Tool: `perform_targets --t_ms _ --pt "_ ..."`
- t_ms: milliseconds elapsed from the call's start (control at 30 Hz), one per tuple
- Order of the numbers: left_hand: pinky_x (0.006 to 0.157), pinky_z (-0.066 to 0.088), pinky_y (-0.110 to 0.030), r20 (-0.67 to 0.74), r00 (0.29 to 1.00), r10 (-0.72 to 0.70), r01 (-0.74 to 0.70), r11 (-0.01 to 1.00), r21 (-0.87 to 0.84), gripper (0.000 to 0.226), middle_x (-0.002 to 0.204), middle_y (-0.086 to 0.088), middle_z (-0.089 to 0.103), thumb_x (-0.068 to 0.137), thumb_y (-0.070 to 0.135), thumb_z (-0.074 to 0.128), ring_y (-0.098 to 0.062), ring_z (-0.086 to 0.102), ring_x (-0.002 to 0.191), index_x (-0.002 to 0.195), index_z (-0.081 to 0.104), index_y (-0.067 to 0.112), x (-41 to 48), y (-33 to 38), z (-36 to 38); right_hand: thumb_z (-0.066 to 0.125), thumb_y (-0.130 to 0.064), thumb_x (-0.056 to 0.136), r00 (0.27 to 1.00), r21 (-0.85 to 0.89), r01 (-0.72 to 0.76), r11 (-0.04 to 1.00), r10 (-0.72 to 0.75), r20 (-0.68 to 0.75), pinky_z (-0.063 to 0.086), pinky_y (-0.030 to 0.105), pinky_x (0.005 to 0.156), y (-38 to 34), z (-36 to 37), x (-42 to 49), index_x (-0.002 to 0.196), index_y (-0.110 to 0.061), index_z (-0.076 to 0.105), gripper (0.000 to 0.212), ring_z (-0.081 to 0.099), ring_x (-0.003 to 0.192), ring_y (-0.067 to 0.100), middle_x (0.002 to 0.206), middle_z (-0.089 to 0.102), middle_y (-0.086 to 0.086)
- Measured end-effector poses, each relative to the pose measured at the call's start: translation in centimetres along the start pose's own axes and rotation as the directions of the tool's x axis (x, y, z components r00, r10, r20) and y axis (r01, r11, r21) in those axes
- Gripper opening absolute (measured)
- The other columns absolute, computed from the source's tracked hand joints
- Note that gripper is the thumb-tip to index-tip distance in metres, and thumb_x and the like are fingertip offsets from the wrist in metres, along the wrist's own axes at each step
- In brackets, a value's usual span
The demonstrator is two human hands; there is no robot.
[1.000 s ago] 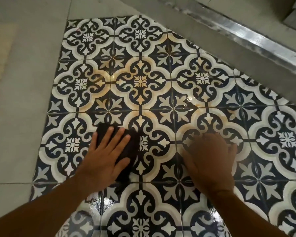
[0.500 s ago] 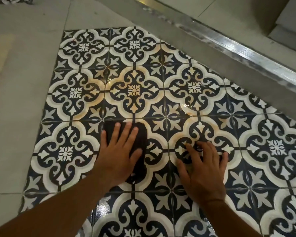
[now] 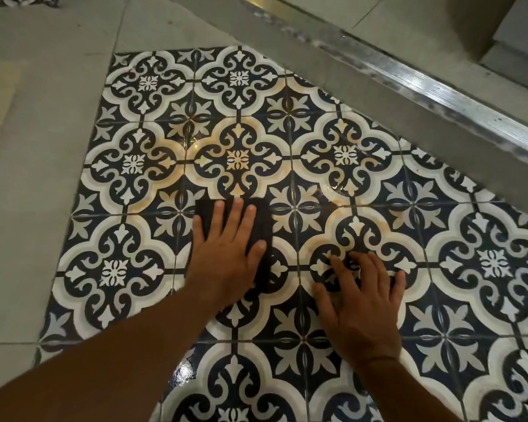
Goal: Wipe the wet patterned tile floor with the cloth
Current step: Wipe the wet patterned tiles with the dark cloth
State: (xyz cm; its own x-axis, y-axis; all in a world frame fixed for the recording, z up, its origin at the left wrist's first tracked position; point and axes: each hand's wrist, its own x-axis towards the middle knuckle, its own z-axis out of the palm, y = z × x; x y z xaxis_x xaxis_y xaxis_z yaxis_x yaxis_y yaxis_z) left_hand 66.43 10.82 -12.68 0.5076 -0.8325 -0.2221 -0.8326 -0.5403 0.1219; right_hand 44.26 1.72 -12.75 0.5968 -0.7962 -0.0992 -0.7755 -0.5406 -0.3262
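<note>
A dark cloth (image 3: 261, 226) lies flat on the navy-and-white patterned tile floor (image 3: 238, 159). My left hand (image 3: 226, 254) presses down on the cloth with fingers spread, covering most of its lower part. To its right, my right hand (image 3: 363, 296) rests palm-down on the bare tiles with fingers apart, holding nothing. Water glistens on the tiles beyond the cloth (image 3: 333, 190) and near my left forearm (image 3: 183, 373). Orange-brown staining tints several pale parts of the pattern.
Plain grey floor tiles (image 3: 43, 147) border the patterned area on the left. A grey sill with a shiny metal track (image 3: 424, 83) runs diagonally across the upper right. A patterned fabric scrap (image 3: 22, 0) shows at the top left corner.
My left hand has slid the cloth forward and to the right across the tiles. My right hand has uncurled, and its fingers are now spread flat.
</note>
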Motion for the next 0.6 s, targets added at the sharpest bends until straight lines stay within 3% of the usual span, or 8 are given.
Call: perform_targets --t_ms 133,233,400,500,600 --pt "0.115 0.001 -0.057 0.051 0.979 0.196 -0.197 0.98 0.033 0.062 0.161 0.005 -0.001 0.097 0.061 0.01 -0.02 -0.012 0.147 0.151 -0.004 0.034 -3.8 -0.6 1.0 0.036 -0.06 0.09 1.0 0.017 0.002 1.0 -0.002 -0.024 0.012 0.068 0.112 0.0 0.1 0.0 0.131 -0.022 0.06 0.061 0.03 0.14 0.033 0.139 0.049 0.014" --pt "0.115 0.01 -0.06 0.095 0.962 0.256 -0.263 0.962 0.078 0.061 0.161 0.003 0.004 0.098 0.06 0.013 -0.021 -0.006 0.148 0.152 0.0 0.033 -5.1 -4.1 0.8 0.037 -0.057 0.09 0.998 0.035 0.01 0.999 -0.008 -0.054 0.012 0.067 0.113 0.1 0.3 -0.1 0.131 -0.022 0.061 0.058 0.031 0.139 0.032 0.138 0.05 0.014" --pt "0.115 -0.008 -0.053 0.071 0.989 0.13 -0.135 0.989 0.067 0.062 0.161 0.007 -0.009 0.095 0.062 0.003 -0.017 -0.02 0.145 0.148 -0.012 0.034 -1.2 -4.3 -0.5 0.038 -0.054 0.091 0.997 0.064 0.008 0.998 -0.003 -0.075 0.011 0.065 0.114 0.1 0.4 -0.1 0.131 -0.023 0.06 0.055 0.032 0.139 0.031 0.138 0.049 0.012" --pt "0.115 -0.01 -0.054 0.024 0.998 0.057 -0.058 0.997 0.055 0.062 0.158 0.007 -0.015 0.093 0.061 0.001 -0.02 -0.02 0.145 0.146 -0.017 0.033 1.0 -0.6 -0.5 0.037 -0.049 0.092 0.997 0.082 0.009 0.997 -0.003 -0.074 0.009 0.063 0.115 0.1 0.3 -0.1 0.132 -0.023 0.059 0.053 0.03 0.14 0.029 0.139 0.049 0.011" --pt "0.115 -0.01 -0.054 0.02 0.996 0.088 -0.088 0.996 0.014 0.063 0.158 0.006 -0.014 0.093 0.06 0.006 -0.02 -0.019 0.145 0.146 -0.016 0.034 0.9 2.9 0.2 0.034 -0.045 0.094 0.998 0.1 0.009 0.995 -0.003 -0.063 0.006 0.061 0.116 0.2 0.3 -0.1 0.134 -0.024 0.058 0.05 0.027 0.142 0.027 0.14 0.049 0.009"
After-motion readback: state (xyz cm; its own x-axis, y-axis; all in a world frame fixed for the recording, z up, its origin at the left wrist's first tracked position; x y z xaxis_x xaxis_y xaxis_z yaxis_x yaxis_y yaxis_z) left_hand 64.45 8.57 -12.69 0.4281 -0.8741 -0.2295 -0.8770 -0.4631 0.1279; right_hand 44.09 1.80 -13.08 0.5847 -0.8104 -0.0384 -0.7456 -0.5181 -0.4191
